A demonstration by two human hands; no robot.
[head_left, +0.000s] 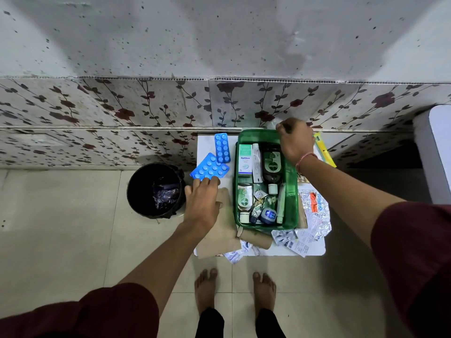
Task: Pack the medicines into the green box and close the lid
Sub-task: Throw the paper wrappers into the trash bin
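Observation:
The green box [291, 191] stands open on a small white table [314, 250], filled with bottles, a tube and an Optibox carton [245, 159]. Left of it lie two blue blister strips: one upright [221, 147], one slanted [210, 170]. My left hand [202, 203] rests its fingertips on the slanted strip's near edge, fingers spread. My right hand [295, 142] hovers over the box's far right corner, fingers curled around something small and pale that I cannot make out. Silver foil strips [314, 211] and paper leaflets [301, 245] lie right of and in front of the box.
A black waste bin [155, 190] stands on the tiled floor left of the table. A brown paper bag [224, 230] lies under my left hand. A yellow packet [324, 150] pokes out behind the box. The patterned wall runs close behind. My bare feet stand before the table.

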